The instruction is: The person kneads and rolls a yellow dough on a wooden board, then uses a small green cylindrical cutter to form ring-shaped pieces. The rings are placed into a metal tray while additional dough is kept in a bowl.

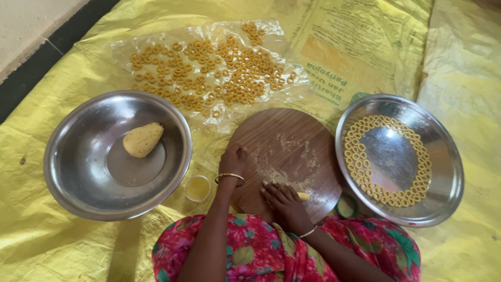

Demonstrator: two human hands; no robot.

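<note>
Dough roll (303, 196) lay on round wooden board (287, 156), long axis left-right, end poking right from under right hand (284, 201). Fingers flat, spread, pressed on roll. Left hand (233, 159) curled, resting on board edge, nothing held. Left bowl (117, 154) held dough lump (142, 139). Right plate (399, 159) held dough rings (386, 159) circling.

Yellow sack sheet (360, 47): we see an opened woven bag spread flat over the floor, beneath everything, yellow with a paler printed panel at upper right.
Printed panel: rectangular, green lettering, one orange block.
Clear plastic sheet (156, 39): crinkled, transparent, lying on the sack at top centre.
</note>
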